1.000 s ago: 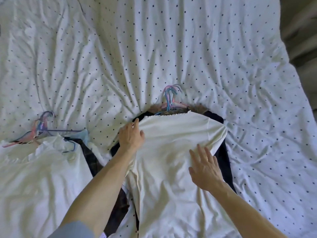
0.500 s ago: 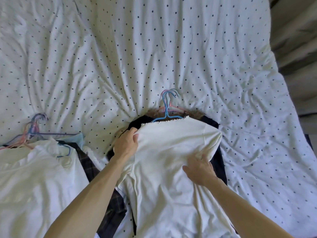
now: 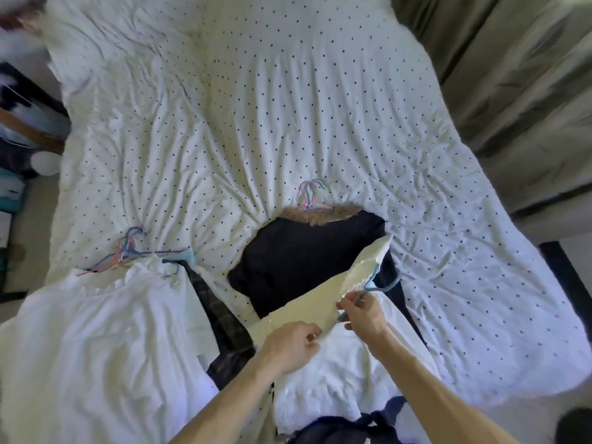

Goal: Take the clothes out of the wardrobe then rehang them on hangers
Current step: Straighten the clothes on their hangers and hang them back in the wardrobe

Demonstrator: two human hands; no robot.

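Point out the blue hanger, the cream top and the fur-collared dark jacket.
blue hanger [image 3: 382, 288]: head view, its curved blue bar.
cream top [image 3: 320, 304]: head view, the lifted panel.
dark jacket [image 3: 298, 251]: head view, its bare front.

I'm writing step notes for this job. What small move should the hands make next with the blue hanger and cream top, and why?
Probably draw the blue hanger sideways out of the neckline with the right hand while the left hand holds the cream top still. The right hand pinches the hanger at the frilled neck edge, its hook clear of the cloth; the left grips the fabric beside it.
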